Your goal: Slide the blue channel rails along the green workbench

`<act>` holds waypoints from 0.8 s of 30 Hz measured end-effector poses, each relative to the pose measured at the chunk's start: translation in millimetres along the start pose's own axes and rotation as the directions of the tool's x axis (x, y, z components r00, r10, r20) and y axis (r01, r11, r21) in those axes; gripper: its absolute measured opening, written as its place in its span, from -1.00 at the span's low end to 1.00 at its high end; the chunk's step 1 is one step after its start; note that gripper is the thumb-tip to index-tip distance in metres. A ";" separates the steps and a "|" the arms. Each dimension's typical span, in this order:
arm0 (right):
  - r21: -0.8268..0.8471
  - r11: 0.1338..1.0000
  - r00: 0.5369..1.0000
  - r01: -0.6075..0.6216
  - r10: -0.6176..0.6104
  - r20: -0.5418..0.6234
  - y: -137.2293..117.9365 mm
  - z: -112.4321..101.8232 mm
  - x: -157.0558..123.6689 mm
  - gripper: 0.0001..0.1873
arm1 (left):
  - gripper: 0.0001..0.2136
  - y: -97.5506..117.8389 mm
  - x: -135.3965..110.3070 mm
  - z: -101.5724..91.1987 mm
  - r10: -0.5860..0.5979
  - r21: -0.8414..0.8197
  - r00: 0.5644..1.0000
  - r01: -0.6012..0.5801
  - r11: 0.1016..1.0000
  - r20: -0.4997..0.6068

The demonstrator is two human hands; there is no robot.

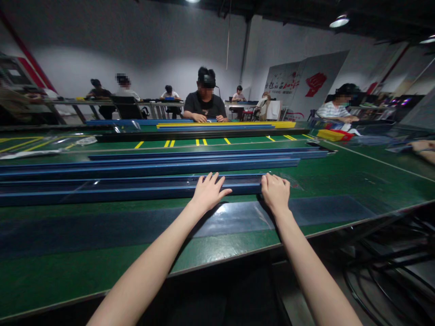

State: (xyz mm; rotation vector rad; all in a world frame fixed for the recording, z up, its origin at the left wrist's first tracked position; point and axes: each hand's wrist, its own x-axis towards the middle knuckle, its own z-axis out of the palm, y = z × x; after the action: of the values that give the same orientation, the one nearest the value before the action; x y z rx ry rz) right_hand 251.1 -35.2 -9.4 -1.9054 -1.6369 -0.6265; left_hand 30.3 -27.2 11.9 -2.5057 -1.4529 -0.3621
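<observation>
A long blue channel-shaped profile point(163, 190) lies across the green table, running off to the left. My left hand point(210, 192) rests on it with fingers spread over its channel and far edge. At the profile's right end, my right hand point(276, 192) is closed, its fingers curled over the end; the fingertips are partly hidden. Between my forearms and along the near side lies a flat, clear bluish plastic strip point(234, 217), glossy under the light.
More blue profiles point(217, 163) lie parallel just beyond. Farther back are a black profile point(204, 135) and a yellow one point(231, 124), with a person point(205, 102) sitting behind them. A yellow-and-red tray point(335, 135) stands at the right. The table's front edge point(224, 259) runs below my forearms.
</observation>
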 end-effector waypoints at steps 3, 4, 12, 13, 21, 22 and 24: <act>-0.009 0.997 0.997 0.077 -0.077 0.019 -2.1 -0.3 -0.8 -0.61 | -0.47 -0.3 0.6 -1.9 -0.066 0.008 0.998 0.066 0.998 0.003; -0.009 0.995 0.995 0.097 -0.097 0.018 -3.0 -0.1 -1.1 -0.62 | -0.47 -0.3 0.7 -2.2 -0.086 0.009 0.996 0.086 0.996 0.004; -0.049 0.998 0.998 -0.038 0.036 -0.047 -4.3 2.0 -0.2 -0.59 | -0.47 3.0 -0.4 3.0 -0.014 -0.009 1.000 0.014 1.000 -0.009; -0.057 0.996 0.997 -0.068 0.065 -0.048 -3.4 2.0 0.1 -0.59 | -0.47 3.4 -0.7 3.9 0.018 -0.015 1.000 -0.019 1.000 -0.009; -0.064 0.992 0.993 -0.106 0.101 -0.063 1.9 2.0 1.0 -0.59 | -0.49 2.3 -0.5 6.5 0.107 -0.027 0.994 -0.108 0.994 -0.015; -0.061 0.993 0.993 -0.103 0.099 -0.058 1.8 1.7 0.9 -0.59 | -0.49 2.5 -0.4 6.1 0.104 -0.028 0.994 -0.105 0.994 -0.018; -0.055 0.994 0.995 -0.090 0.088 -0.046 1.0 0.6 0.7 -0.59 | -0.51 3.1 -0.1 4.5 0.087 -0.031 0.996 -0.088 0.996 -0.026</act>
State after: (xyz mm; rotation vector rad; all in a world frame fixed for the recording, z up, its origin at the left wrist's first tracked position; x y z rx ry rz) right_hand 252.2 -34.4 -9.4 -1.9797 -1.5130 -0.6806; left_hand 33.4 -27.4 7.4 -2.5711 -1.3340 -0.4022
